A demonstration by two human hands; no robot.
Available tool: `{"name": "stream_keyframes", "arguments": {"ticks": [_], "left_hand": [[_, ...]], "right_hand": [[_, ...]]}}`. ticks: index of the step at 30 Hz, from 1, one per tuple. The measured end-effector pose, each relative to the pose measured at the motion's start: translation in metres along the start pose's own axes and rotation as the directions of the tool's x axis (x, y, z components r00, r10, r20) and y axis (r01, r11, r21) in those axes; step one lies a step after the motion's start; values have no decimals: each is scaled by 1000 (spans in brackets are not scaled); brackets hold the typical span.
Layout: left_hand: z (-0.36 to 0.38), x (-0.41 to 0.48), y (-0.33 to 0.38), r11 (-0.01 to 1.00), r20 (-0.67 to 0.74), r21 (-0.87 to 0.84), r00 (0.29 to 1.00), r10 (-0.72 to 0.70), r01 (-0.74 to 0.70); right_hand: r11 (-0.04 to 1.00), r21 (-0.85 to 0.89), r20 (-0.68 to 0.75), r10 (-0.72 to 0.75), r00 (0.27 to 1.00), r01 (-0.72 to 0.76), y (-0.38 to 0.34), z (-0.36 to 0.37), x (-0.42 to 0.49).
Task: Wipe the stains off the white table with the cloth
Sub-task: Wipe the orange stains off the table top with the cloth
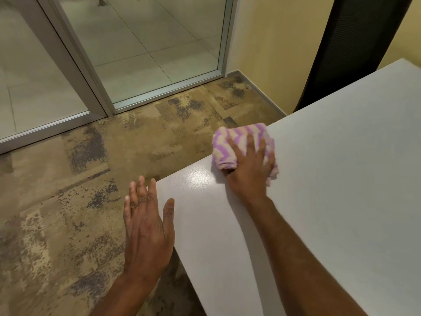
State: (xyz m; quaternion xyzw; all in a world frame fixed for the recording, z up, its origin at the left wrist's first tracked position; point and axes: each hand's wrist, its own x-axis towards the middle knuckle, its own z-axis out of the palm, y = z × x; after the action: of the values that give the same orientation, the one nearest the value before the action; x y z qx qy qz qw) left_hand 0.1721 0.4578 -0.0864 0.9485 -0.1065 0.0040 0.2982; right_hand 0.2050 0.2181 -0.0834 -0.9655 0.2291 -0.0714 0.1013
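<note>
The white table fills the right half of the view, its near-left corner below centre. A bunched cloth with purple and cream zigzag stripes lies at the table's left edge. My right hand presses down on the cloth with fingers spread over it and the thumb tucked at its near side. My left hand hovers at the table's corner, fingers straight, thumb over the tabletop, holding nothing. No stain shows plainly on the surface; a light glare sits just left of the cloth.
A mottled brown carpet floor spreads to the left of the table. Glass doors with metal frames stand beyond it. A yellow wall and a dark chair back rise behind the table's far edge.
</note>
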Motion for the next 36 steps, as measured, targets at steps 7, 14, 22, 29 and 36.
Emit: {"name": "stream_keyframes", "arguments": {"ticks": [7, 14, 22, 29, 36], "left_hand": [[-12, -1, 16, 999, -84, -32, 996, 9, -12], [-25, -16, 26, 999, -127, -21, 992, 21, -24], [-27, -46, 43, 999, -116, -34, 993, 10, -14], [-23, -65, 55, 998, -24, -47, 999, -30, 28], [-18, -84, 54, 999, 52, -42, 998, -26, 28]], "right_hand": [[944, 165, 90, -304, 948, 286, -59, 12, -54], [855, 314, 173, -480, 860, 413, -63, 4, -106], [861, 242, 128, -485, 865, 447, -45, -16, -176], [854, 139, 17, -509, 861, 502, -6, -25, -233], [911, 68, -60, -402, 913, 406, 40, -37, -253]]}}
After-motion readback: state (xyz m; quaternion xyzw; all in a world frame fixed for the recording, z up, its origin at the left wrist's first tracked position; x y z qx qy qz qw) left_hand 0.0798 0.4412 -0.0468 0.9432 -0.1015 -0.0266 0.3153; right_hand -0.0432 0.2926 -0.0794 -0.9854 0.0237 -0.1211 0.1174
